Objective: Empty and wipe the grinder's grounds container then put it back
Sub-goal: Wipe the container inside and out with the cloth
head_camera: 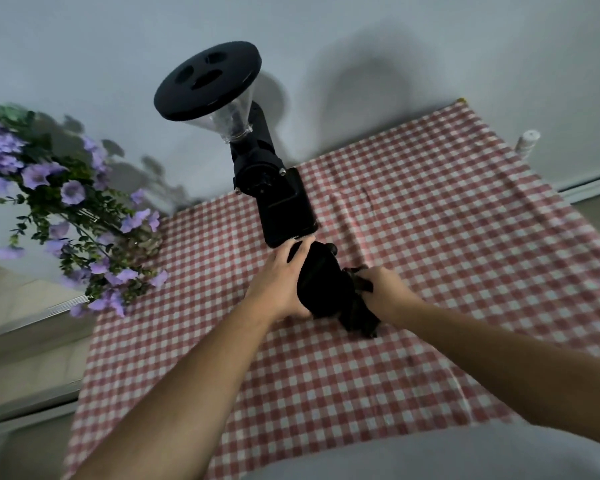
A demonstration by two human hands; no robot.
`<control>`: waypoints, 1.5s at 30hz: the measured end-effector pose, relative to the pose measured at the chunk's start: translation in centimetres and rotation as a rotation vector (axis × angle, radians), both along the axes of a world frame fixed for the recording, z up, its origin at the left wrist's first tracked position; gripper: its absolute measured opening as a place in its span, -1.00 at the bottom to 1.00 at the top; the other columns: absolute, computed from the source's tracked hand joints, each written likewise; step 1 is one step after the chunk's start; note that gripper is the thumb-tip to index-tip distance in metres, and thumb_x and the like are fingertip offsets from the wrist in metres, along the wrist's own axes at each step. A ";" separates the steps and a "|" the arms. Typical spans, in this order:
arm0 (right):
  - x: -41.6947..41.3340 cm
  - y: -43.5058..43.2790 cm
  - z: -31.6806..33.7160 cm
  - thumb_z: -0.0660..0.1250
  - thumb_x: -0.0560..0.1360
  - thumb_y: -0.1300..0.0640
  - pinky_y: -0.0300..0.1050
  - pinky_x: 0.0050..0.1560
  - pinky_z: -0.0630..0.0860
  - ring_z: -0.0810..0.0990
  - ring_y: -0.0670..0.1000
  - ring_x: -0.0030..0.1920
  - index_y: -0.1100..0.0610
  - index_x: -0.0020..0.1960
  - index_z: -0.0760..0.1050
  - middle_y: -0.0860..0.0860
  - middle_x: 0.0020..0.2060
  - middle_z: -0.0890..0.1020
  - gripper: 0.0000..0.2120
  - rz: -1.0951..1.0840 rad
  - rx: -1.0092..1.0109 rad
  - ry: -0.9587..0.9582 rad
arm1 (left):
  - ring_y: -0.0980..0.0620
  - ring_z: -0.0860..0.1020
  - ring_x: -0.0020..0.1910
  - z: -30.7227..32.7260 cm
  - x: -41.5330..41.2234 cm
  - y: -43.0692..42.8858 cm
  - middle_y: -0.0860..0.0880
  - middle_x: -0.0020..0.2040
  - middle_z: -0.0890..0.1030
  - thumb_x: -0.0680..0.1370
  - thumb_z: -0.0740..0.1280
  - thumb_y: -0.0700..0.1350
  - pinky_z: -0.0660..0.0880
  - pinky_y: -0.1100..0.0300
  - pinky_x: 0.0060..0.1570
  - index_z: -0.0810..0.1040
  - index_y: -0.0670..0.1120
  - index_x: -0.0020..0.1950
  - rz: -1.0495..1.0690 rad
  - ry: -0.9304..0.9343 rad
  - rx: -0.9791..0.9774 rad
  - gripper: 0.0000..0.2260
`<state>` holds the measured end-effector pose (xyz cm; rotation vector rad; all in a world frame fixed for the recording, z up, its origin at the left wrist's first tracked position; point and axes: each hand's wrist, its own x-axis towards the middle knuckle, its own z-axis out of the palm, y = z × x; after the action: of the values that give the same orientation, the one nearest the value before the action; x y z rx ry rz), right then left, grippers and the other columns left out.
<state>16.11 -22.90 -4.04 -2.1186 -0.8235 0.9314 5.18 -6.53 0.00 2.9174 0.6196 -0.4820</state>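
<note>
A black coffee grinder (278, 199) with a clear hopper and a round black lid (207, 79) stands at the back of the table. Just in front of its base I hold the black grounds container (321, 282), with my left hand (283, 282) wrapped around its left side. My right hand (383, 289) is closed on a crumpled black cloth (359, 313) pressed against the container's right side. Container and cloth are both dark and hard to tell apart where they meet.
A red-and-white checked tablecloth (430, 237) covers the table. A bunch of purple flowers (73, 216) stands at the left edge. A small white bottle (529, 142) sits at the far right corner by the wall.
</note>
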 end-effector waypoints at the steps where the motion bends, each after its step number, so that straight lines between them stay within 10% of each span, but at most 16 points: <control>1: 0.7 -0.2 0.0 0.14 0.55 0.32 -0.19 -0.27 0.47 0.56 0.03 -0.20 0.22 0.09 0.54 0.03 -0.20 0.58 -0.77 0.026 -0.047 -0.010 | -0.13 0.29 0.44 0.3 0.1 0.3 0.03 0.60 -0.12 0.30 0.58 0.02 0.54 0.15 -0.05 -0.23 0.16 0.57 -0.071 0.026 0.028 0.14; 16: 3.0 1.2 1.8 0.15 0.58 0.27 -0.25 -0.26 0.42 0.56 -0.02 -0.16 0.16 0.11 0.52 0.01 -0.16 0.59 -0.79 -0.197 0.177 0.081 | -0.15 -0.04 0.55 -0.6 -0.3 -1.9 0.08 0.59 -0.21 0.22 0.58 0.26 0.45 -0.11 0.29 -0.31 0.17 0.55 0.017 -0.022 0.082 0.24; 22: -0.7 -1.4 1.7 0.19 0.55 0.30 -0.17 0.22 0.43 0.49 0.07 0.20 0.14 0.31 0.46 0.06 0.28 0.43 -0.66 0.042 0.284 -0.294 | -0.11 -0.11 0.57 -1.1 -0.5 -1.0 0.12 0.57 -0.27 0.32 0.59 0.08 0.53 0.06 0.08 -0.31 0.24 0.53 -0.063 -0.055 0.138 0.17; 25: -2.0 -4.2 -0.5 0.19 0.57 0.21 -0.16 0.28 0.44 0.48 0.04 0.23 0.03 0.35 0.41 0.00 0.37 0.33 -0.64 0.269 0.130 -0.429 | -0.14 -0.14 0.58 -1.0 -0.9 -1.4 0.04 0.59 -0.27 0.31 0.53 0.21 0.35 -0.19 0.35 -0.29 0.22 0.54 0.032 -0.045 0.093 0.13; 31: 0.9 -0.9 0.3 0.12 0.57 0.34 -0.34 -0.04 0.41 0.47 -0.01 0.06 0.20 0.29 0.45 0.10 0.21 0.49 -0.67 -0.194 0.195 -0.067 | -0.17 -0.01 0.54 -1.3 -0.3 -3.5 0.00 0.58 -0.13 0.27 0.57 0.23 0.37 -0.18 0.34 -0.23 0.12 0.56 0.253 -0.109 0.053 0.16; 38: -2.8 -3.7 -0.7 0.24 0.54 0.26 -0.12 0.18 0.52 0.54 0.08 0.14 0.12 0.34 0.44 0.08 0.30 0.43 -0.63 0.175 0.302 -0.505 | -0.19 0.07 0.52 -1.6 0.0 -2.6 0.00 0.58 -0.05 0.26 0.59 0.15 0.44 -0.12 0.27 -0.16 0.15 0.54 0.204 -0.096 0.073 0.12; 45: -0.1 -0.6 -0.3 0.14 0.59 0.30 -0.18 0.04 0.50 0.56 0.01 0.05 0.16 0.26 0.48 0.02 0.08 0.57 -0.70 -0.341 0.219 0.124 | -0.11 -0.08 0.57 -1.1 -0.1 -1.6 0.04 0.58 -0.08 0.33 0.57 0.10 0.44 -0.12 0.31 -0.15 0.12 0.56 0.016 -0.082 0.070 0.07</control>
<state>16.00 -23.50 -4.37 -1.9114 -0.4586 0.7460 5.05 -8.09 -1.11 2.9775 0.6605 -0.3442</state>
